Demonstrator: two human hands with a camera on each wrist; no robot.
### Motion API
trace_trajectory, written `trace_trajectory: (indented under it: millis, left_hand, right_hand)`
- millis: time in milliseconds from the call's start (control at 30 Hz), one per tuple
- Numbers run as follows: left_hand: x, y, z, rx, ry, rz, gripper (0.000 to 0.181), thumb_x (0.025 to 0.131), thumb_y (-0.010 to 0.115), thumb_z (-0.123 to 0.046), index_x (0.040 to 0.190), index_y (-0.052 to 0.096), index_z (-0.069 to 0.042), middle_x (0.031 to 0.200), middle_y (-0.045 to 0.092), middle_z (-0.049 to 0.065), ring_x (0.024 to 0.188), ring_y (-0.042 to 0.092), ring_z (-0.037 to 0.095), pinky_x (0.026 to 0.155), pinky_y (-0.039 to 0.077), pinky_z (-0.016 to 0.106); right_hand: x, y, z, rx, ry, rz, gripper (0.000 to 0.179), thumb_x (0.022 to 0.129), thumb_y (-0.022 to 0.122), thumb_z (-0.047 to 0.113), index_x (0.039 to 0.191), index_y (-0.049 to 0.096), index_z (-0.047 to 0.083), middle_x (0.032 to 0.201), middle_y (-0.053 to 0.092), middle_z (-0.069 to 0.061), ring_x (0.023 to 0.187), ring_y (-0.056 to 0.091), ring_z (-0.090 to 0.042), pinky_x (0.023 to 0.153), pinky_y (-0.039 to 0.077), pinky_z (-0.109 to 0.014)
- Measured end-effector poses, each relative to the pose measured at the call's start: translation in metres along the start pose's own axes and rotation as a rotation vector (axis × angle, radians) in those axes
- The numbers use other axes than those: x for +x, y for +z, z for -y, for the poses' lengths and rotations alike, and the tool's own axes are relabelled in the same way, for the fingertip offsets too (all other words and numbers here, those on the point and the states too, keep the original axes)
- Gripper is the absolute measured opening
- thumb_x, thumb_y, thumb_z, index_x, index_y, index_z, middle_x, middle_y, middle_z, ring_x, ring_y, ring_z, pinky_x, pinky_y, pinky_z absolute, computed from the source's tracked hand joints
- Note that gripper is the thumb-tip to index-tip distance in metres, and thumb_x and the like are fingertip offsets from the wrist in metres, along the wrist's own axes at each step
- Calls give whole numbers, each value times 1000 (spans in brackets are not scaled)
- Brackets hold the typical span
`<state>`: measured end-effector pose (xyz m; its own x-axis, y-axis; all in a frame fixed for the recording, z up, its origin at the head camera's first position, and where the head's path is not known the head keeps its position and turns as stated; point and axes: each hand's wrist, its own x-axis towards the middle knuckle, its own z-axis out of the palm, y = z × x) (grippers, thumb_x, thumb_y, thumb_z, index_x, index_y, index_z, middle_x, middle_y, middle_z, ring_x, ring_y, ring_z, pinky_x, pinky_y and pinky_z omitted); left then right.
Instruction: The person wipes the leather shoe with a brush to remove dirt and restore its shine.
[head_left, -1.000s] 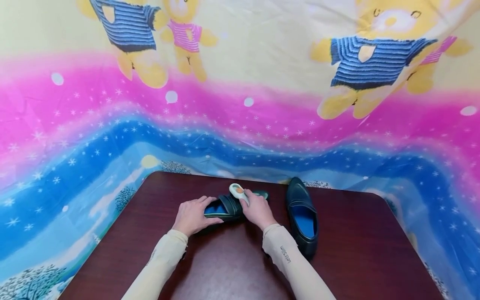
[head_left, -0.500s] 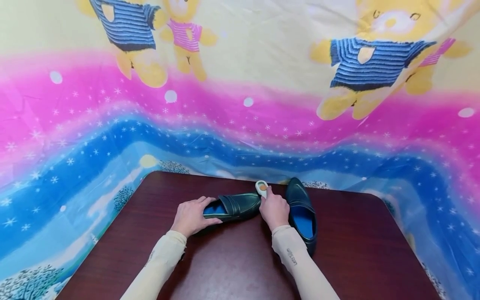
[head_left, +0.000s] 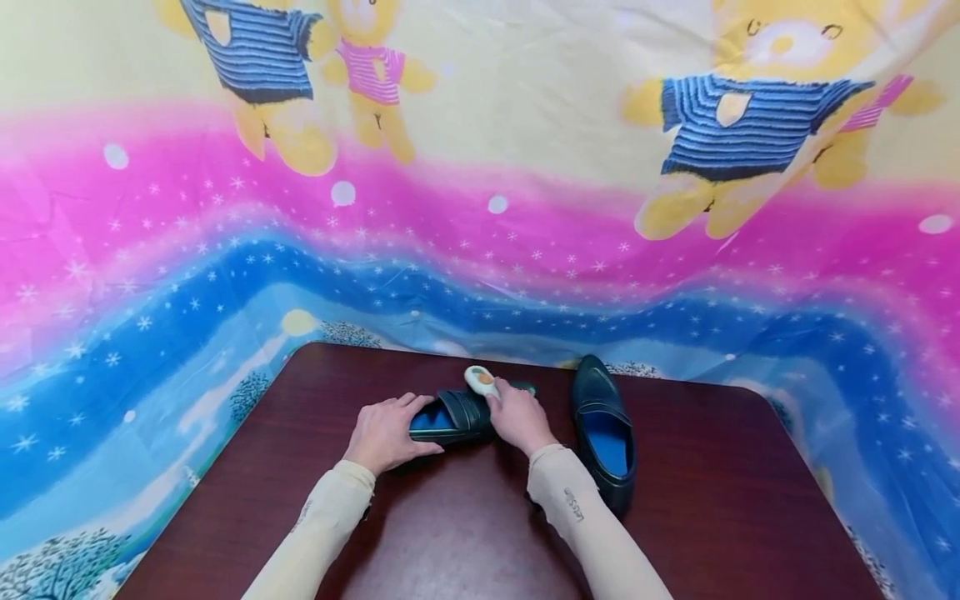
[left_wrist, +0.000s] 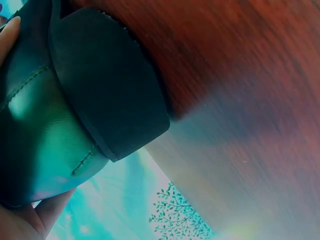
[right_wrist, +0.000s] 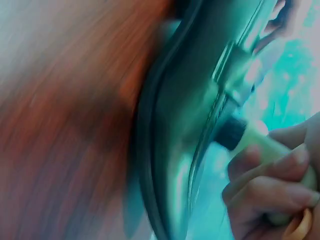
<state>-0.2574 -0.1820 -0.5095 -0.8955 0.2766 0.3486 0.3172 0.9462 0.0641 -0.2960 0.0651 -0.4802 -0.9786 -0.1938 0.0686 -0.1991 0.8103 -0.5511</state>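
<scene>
A dark green-black loafer (head_left: 468,415) with a blue insole lies on the table, toe to the right. My left hand (head_left: 386,433) grips it round the heel, thumb on the near side and fingers on the far side. In the left wrist view, the heel block (left_wrist: 112,85) shows close up. My right hand (head_left: 519,418) holds a shoe brush (head_left: 480,380) with a pale, ring-ended handle over the front of this loafer. In the right wrist view, its dark head (right_wrist: 230,132) is right at the upper by the strap. The right hand hides part of the toe.
A matching loafer (head_left: 603,433) lies to the right of my right hand, toe pointing away. Both shoes are on a dark red-brown wooden table (head_left: 720,500) with rounded far corners. A bear-printed cloth (head_left: 480,275) hangs behind and around the table.
My right hand has moved the brush right to the toe tip, then back left over the front of the loafer. The left hand and the other loafer stay in place.
</scene>
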Motion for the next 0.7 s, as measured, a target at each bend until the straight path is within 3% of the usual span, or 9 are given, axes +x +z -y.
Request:
trace_trajectory:
  millis: [133,267,400,500,700]
  left_hand:
    - [-3,0,-4,4,24,-1,80,70,81,-74,134,68,-28,124,73,-2,96,72,22,71,58,44]
    - [-3,0,-8,12,51,-8,79,72,82,-72,134,69,-25,123,74,1,96,73,22,71,59,43]
    - [-2,-2,-8,19,46,-10,79,72,82,-71,136,68,-27,123,74,1,97,73,22,72,59,44]
    - [-2,-4,-7,34,34,-6,80,71,82,-71,137,67,-28,123,73,0,97,73,21,71,59,43]
    - [-3,-6,-6,56,49,-1,81,73,80,-73,139,66,-28,124,73,0,97,73,22,69,59,41]
  right_hand:
    - [2,10,7,23,-37,7,48,108,55,30,151,54,9,134,68,-18,91,68,-29,77,51,-43]
    - [3,13,5,10,-10,-22,48,106,58,32,150,56,12,133,69,-17,81,66,-28,70,49,-41]
    - [5,9,-3,-35,39,-61,48,104,61,34,149,58,16,131,70,-16,90,68,-32,76,54,-47]
    - [6,5,-10,-87,72,-94,50,104,62,35,150,57,16,126,72,-17,91,70,-34,80,56,-51]
    - [7,-6,-28,-173,133,-181,52,103,63,33,149,56,10,110,75,-21,80,69,-36,76,58,-54]
